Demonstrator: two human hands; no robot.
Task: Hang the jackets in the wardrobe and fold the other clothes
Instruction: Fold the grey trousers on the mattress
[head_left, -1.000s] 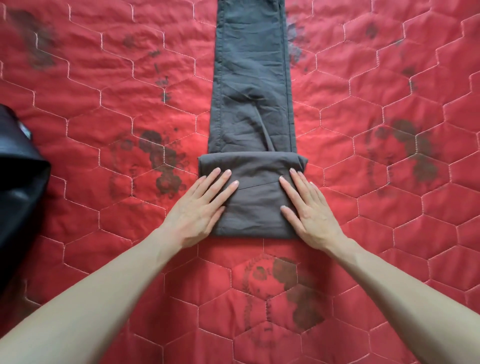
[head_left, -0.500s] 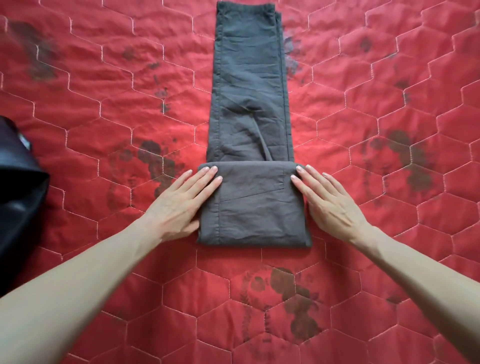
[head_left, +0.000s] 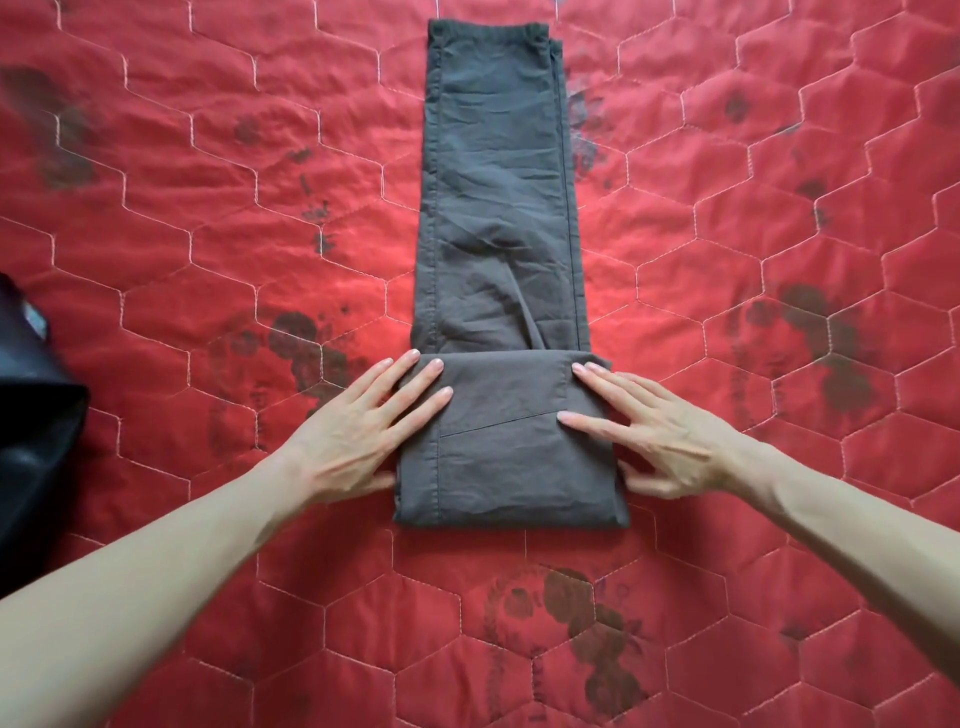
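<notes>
Halfway, the grey trousers (head_left: 498, 234) have one fold at six o'clock, left hand (head_left: 358, 436) and right hand (head_left: 660, 436) spread flat, legs unfolded toward twelve

- Trousers (head_left: 498, 218): dark grey-brown, plain, with darker seam lines along their length.
- Quilt (head_left: 208, 218): bright red, stitched in pale thread into a hexagon grid; scattered dark grey-brown blotchy floral prints.
- Garment (head_left: 31, 431) at the left edge: black, slightly glossy, with a small pale patch near its top.
</notes>
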